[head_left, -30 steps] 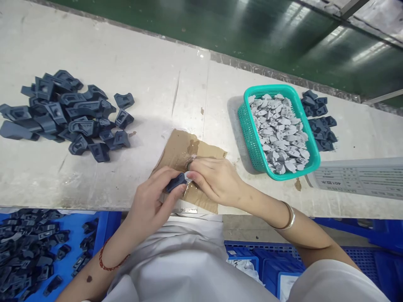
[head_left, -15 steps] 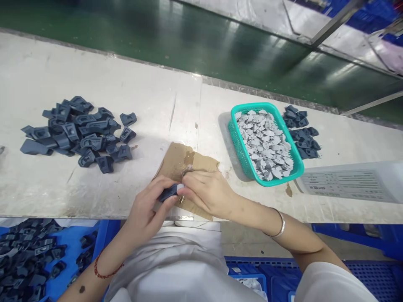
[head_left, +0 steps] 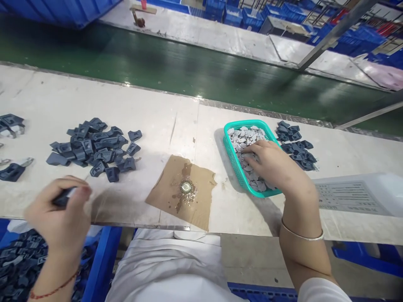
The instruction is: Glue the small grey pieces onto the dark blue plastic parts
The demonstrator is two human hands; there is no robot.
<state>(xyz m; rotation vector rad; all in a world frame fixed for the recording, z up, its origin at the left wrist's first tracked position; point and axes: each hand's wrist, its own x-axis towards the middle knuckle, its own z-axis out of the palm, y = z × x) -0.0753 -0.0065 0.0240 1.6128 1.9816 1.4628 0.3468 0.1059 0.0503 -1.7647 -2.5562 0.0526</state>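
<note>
My left hand is closed around a dark grey-blue plastic part above the table's left front edge. A light patch shows at that part's end; fingers hide most of the rest. My right hand reaches into a green plastic basket full of small light grey pieces. Its fingertips touch the pieces, with thumb and fingers apart. Between the hands lies a piece of brown cardboard. On it is a small shiny round spot with wet stains around it.
A pile of dark plastic parts lies on the left of the table, with several more parts at the far left. More dark pieces sit behind the basket. A white container lies at right. Below left is a blue crate of dark parts.
My hands have parted from over the cardboard. The left moved left with the dark part; the right moved right into the basket. The cardboard's shiny spot is now uncovered, and the view has tilted up.
</note>
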